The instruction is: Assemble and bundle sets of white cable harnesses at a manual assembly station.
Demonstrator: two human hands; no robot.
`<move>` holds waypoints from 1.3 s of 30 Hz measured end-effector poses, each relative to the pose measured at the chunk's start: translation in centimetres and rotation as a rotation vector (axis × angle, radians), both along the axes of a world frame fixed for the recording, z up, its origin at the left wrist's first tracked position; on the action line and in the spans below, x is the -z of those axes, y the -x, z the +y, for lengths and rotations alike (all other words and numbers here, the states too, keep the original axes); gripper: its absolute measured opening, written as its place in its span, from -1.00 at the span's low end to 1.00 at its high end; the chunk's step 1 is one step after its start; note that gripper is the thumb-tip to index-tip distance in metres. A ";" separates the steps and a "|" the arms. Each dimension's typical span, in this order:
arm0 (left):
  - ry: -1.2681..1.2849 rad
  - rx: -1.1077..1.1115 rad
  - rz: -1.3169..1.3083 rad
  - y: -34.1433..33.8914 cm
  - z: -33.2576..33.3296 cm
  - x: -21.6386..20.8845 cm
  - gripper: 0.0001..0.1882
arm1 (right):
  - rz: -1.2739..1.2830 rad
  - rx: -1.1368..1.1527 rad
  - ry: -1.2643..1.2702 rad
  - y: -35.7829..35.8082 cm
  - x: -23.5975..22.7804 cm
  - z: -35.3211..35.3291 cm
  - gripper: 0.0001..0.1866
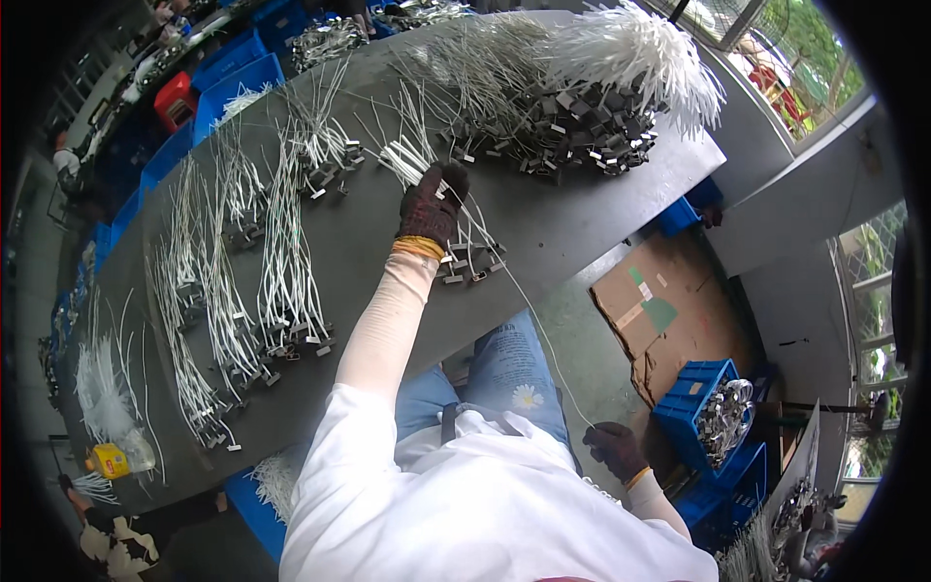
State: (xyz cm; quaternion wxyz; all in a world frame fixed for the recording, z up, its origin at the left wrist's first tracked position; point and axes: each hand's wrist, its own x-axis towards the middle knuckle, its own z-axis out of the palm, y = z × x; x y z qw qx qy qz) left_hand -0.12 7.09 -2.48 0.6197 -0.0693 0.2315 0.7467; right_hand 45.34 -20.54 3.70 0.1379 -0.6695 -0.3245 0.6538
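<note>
My left hand (433,206), in a dark knitted glove with a yellow cuff, is closed around a bundle of white cables (405,158) over the grey table. Small dark and metal connectors (470,262) hang from the bundle on the near side of my hand. One long thin white cable (543,330) runs from there past the table edge to my right hand (618,451). That hand, gloved too, is low at the right beside my leg, its fingers closed at the cable's end. The exact grip is too small to make out.
Rows of cable bundles (291,262) lie on the left of the table (388,325). A big heap of connectors (582,126) with white cable ends sits at the far right. Blue crates (693,388) and flattened cardboard (669,310) are on the floor at right. A yellow-labelled bottle (112,461) lies far left.
</note>
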 end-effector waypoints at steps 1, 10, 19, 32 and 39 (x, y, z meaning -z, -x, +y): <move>-0.187 -0.065 0.478 2.7 -0.9 2.0 -0.61 | -0.012 -0.048 0.005 1.2 -0.8 0.3 -0.75; -0.065 0.069 -0.042 3.2 -3.6 -3.1 -0.65 | -0.027 -0.068 0.017 1.5 -0.3 0.3 -0.78; -0.237 0.398 0.372 -2.7 -9.7 -5.8 -0.77 | 0.305 -0.085 -0.061 9.1 1.2 6.7 -0.71; 0.005 0.463 0.905 -3.1 -14.5 -5.4 -0.77 | 0.611 -0.032 -0.587 27.0 -0.2 15.1 -0.38; 0.293 0.273 1.108 2.9 -15.9 -4.5 -0.74 | 0.112 -0.284 -0.704 26.5 2.0 23.6 -0.56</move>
